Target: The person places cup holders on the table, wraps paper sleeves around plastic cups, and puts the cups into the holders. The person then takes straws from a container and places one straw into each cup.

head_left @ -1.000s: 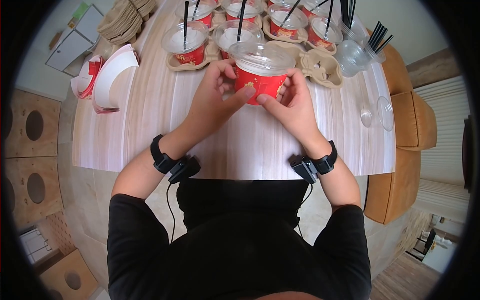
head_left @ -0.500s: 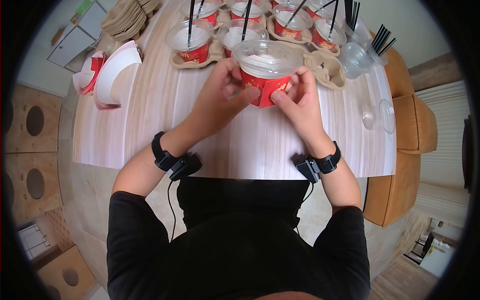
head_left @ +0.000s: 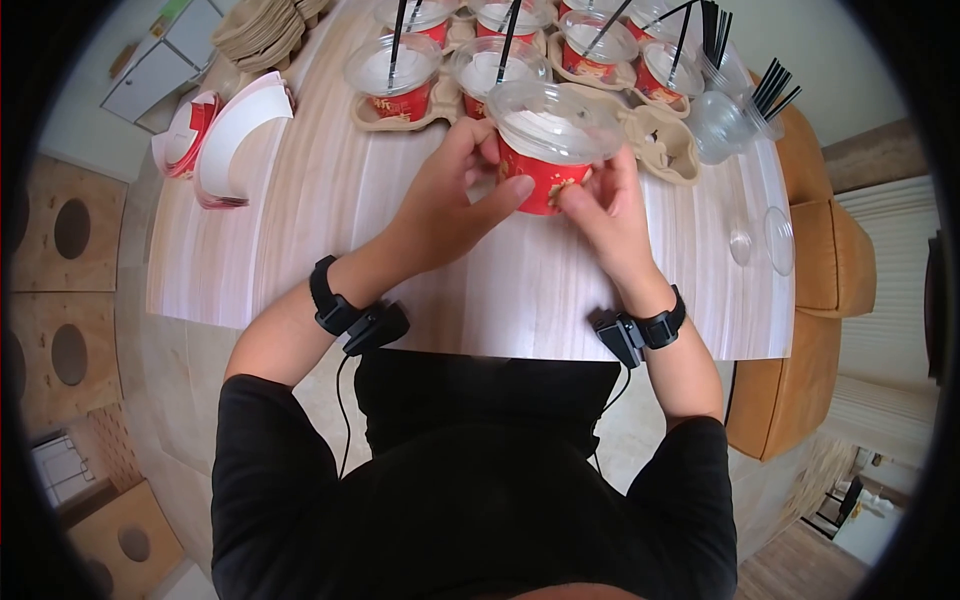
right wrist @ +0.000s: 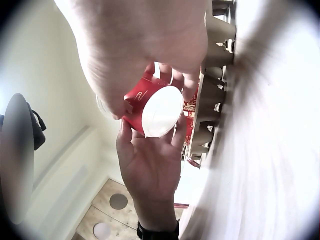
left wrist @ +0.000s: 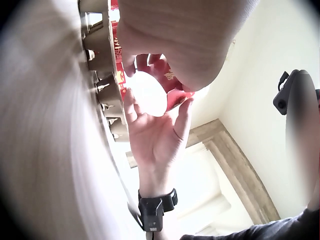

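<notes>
Both hands hold a white paper cup with a red printed sleeve [head_left: 537,182] around it and a clear domed lid [head_left: 556,118] on top, raised above the table. My left hand [head_left: 452,192] grips its left side, thumb across the front of the sleeve. On the right side, my right hand [head_left: 612,212] pinches the sleeve with its thumb at the front and fingers behind. From below, in the right wrist view, the cup's white base [right wrist: 163,113] shows between the hands. Behind it, lidded red cups [head_left: 403,104] with black straws stand in cardboard carriers [head_left: 395,125].
Curved paper sleeves [head_left: 232,155] lie stacked at the left, near a pile of cardboard carriers [head_left: 258,42]. At the right are stacked clear lids [head_left: 722,128], black straws [head_left: 770,90] and a loose clear lid [head_left: 778,241]. A carrier [head_left: 660,145] has unfilled slots.
The cup has shifted slightly right in the view with both hands. Half a second ago a sleeve flap stood out at the front; now the sleeve lies closer around the cup.
</notes>
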`<state>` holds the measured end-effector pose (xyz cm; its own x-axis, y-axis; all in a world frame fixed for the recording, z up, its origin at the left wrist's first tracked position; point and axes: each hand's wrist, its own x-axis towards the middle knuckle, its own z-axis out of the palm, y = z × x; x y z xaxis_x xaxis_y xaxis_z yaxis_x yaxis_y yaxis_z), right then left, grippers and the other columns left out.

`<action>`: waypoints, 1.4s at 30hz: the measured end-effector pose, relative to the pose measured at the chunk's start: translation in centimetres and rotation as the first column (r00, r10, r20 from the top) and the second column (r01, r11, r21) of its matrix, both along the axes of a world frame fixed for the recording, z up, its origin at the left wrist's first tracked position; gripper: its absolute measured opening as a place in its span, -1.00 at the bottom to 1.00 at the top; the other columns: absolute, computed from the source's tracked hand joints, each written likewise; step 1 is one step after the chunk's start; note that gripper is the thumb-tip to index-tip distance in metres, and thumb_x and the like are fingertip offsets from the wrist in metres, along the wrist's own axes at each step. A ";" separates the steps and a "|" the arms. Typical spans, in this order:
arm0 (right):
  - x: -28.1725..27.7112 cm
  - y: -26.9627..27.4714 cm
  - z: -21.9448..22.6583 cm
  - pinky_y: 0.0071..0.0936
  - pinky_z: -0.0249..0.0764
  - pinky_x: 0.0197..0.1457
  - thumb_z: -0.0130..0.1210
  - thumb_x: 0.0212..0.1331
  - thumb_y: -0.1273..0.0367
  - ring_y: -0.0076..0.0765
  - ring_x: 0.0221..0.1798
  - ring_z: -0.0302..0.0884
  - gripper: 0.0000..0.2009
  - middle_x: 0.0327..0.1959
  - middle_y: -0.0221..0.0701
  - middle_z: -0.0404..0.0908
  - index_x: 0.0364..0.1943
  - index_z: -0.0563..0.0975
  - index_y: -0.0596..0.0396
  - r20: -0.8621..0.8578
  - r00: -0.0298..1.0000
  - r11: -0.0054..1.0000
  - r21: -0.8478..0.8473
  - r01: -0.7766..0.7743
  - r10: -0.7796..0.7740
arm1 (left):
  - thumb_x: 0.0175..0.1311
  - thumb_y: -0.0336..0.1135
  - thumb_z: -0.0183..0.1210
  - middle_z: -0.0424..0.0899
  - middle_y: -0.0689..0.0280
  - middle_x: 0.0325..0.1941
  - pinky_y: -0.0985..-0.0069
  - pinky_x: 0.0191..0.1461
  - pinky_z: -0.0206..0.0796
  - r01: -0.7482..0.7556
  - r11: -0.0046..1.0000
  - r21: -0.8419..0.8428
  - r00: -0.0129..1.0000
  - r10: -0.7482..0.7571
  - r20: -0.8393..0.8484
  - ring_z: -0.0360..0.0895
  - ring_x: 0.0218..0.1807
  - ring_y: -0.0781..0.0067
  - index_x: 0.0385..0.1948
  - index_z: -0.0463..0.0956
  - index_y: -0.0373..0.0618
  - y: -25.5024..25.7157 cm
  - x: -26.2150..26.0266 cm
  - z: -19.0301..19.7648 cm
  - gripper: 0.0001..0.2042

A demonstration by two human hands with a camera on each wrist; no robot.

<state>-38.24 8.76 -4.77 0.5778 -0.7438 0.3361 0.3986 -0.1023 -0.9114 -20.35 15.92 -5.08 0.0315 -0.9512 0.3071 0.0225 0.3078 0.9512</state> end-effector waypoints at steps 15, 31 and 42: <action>-0.7 0.0 0.9 -0.54 0.49 0.05 0.10 0.13 0.64 -0.46 0.03 0.48 -0.27 0.16 -0.24 0.35 0.37 0.02 0.00 -0.063 0.994 0.995 0.047 -0.089 0.092 | 0.42 -0.32 -0.05 0.39 0.19 0.11 0.53 0.18 0.27 0.096 0.959 0.267 0.959 -0.017 -0.281 0.39 0.12 0.54 -0.10 0.13 -0.05 -0.2 0.7 -0.1 -0.82; -1.4 -0.5 1.1 -0.48 0.54 0.00 0.08 0.18 0.60 -0.50 0.05 0.49 -0.45 0.13 -0.36 0.46 0.27 0.25 0.00 -0.070 0.976 0.968 0.158 -0.194 0.207 | 0.50 -0.06 -0.38 0.44 0.19 0.20 0.24 0.16 0.35 0.470 0.801 0.372 0.685 -0.065 -0.726 0.47 0.12 0.29 0.27 0.19 -0.07 -0.1 -0.5 0.2 -0.55; -0.8 -0.2 0.9 -0.58 0.55 -0.10 0.10 0.15 0.62 -0.57 -0.05 0.52 -0.44 0.07 -0.38 0.50 0.25 0.26 0.01 -0.049 0.968 0.960 0.152 -0.236 0.245 | 0.48 -0.04 -0.31 0.52 0.21 0.09 0.34 0.02 0.43 0.597 0.725 0.343 0.633 -0.163 -0.757 0.54 0.02 0.31 0.20 0.27 -0.09 -0.5 0.2 -0.5 -0.56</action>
